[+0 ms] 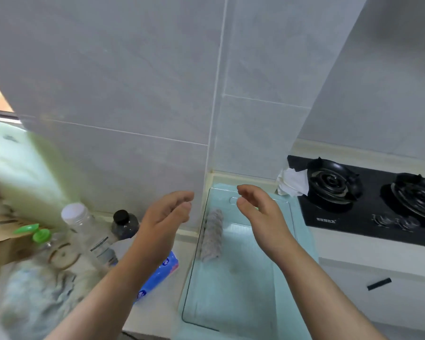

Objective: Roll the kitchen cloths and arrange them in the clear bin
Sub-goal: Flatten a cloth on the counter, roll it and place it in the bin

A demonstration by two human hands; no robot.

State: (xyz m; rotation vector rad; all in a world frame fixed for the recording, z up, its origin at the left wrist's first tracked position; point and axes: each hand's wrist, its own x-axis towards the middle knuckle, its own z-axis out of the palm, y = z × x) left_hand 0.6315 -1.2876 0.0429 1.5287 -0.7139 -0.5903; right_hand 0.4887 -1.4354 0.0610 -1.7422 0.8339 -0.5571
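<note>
one rolled grey cloth (pixel 212 235) lies along the left wall of the clear bin (pixel 188 290), which sits on the counter between the gas hob (pixel 368 200) and a cluster of bottles (pixel 88 231). the left hand (pixel 167 214) and the right hand (pixel 258 212) hover over the bin's far end, apart from each other, both empty with fingers loosely curled. judging by this, one roll is placed and the step in hand is fetching another cloth. the blurred heap of cloths (pixel 35 298) at lower left looks like the supply. the next move calls for a reach leftward past the bottles and the blue packet (pixel 157 278) without knocking them.
</note>
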